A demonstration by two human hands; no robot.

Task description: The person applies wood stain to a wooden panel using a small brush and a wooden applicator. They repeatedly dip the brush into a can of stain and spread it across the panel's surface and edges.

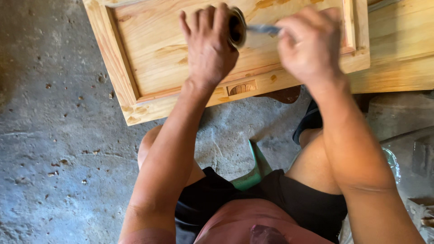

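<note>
A pale wooden panel door (149, 68) with a raised frame lies flat in front of me, above a concrete floor. My left hand (208, 45) grips a small round can (236, 28), tilted on its side over the panel, its dark mouth facing right. My right hand (309, 43) holds a thin metal tool (264, 29) whose tip reaches into the can's mouth. What is inside the can stays hidden. Both forearms stretch forward from my knees.
More pale wooden boards (400, 49) lie to the right of the door. The grey concrete floor (58, 149) is speckled with wood chips. A green stool edge (255, 169) shows between my legs, and a dark sandal (309, 122) sits under the door's edge.
</note>
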